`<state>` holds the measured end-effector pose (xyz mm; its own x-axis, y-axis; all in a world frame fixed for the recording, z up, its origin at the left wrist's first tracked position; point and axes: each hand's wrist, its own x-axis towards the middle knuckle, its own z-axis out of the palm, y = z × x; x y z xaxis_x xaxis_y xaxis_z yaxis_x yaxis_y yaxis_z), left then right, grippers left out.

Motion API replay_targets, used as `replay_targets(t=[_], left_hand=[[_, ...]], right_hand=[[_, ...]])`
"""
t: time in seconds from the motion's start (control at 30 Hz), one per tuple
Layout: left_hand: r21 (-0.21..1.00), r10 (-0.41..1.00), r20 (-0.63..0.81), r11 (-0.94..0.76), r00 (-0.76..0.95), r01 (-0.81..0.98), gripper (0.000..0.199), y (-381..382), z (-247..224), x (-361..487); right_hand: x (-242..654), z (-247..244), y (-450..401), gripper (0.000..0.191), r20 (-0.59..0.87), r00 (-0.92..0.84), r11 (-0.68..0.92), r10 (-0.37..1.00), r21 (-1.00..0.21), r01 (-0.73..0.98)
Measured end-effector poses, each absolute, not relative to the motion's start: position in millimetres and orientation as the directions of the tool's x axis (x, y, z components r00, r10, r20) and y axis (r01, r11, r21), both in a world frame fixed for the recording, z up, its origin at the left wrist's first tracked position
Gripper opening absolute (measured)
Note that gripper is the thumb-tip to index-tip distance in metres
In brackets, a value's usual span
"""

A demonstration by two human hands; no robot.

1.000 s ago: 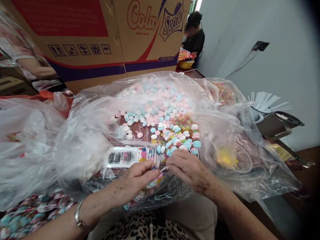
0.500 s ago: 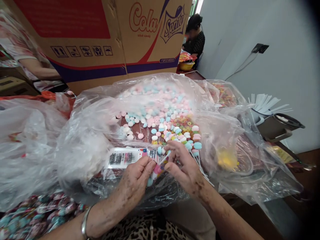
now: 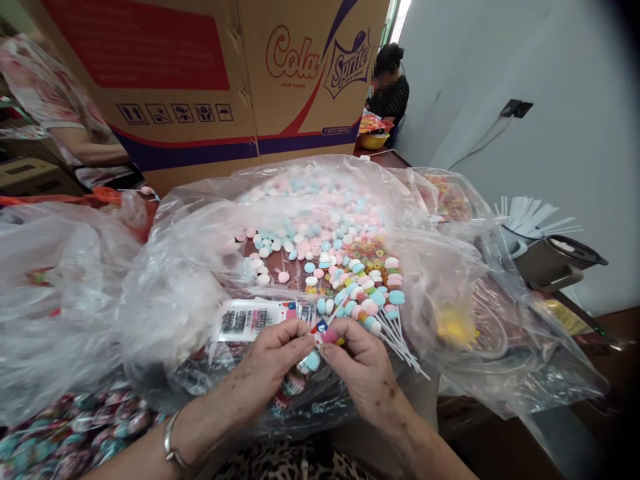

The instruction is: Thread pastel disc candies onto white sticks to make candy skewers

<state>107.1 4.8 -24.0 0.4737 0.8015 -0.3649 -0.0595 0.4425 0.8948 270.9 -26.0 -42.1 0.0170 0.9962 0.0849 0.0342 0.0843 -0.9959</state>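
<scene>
A small printed wrapper [image 3: 295, 383] with pink, white and blue candy inside hangs between my two hands. My left hand [image 3: 283, 353] pinches its upper edge from the left. From the right, my right hand [image 3: 357, 353] pinches the same top edge, close to the other fingertips. A white stick pokes up beside the right fingers. Just beyond lie several candies on white sticks [image 3: 400, 340], their pink, white and blue pieces stacked. A pile of flat printed wrappers [image 3: 250, 320] lies behind my left hand.
Loose pastel candies [image 3: 310, 233] spill from a clear plastic bag [image 3: 175, 267]. A large cardboard box [image 3: 200, 80] stands behind. At right are a dark jug [image 3: 555, 263] and white sticks [image 3: 525, 217]. Wrapped candies [image 3: 75, 433] lie lower left. Two people sit beyond the box.
My right hand has closed its fingers on the wrapper's top, beside the left. The filled wrapper now shows below my hands, and the sticked candies at right are more exposed.
</scene>
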Motion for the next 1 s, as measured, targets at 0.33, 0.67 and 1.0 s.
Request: replay_targets(t=[0.33, 0.67, 1.0], left_hand=[[0.619, 0.381, -0.488, 0.786, 0.785, 0.003, 0.033, 14.5, -25.3, 100.2], [0.759, 0.492, -0.54, 0.635, 0.683, 0.143, 0.041, 15.6, -4.9, 101.1], [0.685, 0.337, -0.695, 0.578, 0.635, 0.444, 0.036, 10.8, 3.2, 104.3]], right_hand=[[292.6, -29.2, -24.3, 0.017, 0.513, -0.327, 0.606, 0.794, -0.714, 0.351], [286.5, -31.7, -33.4, 0.016, 0.581, -0.027, 0.477, 0.813, -0.641, 0.602], [300.6, -8.7, -45.7, 0.03, 0.531, -0.686, 0.778, 0.497, 0.079, 0.624]])
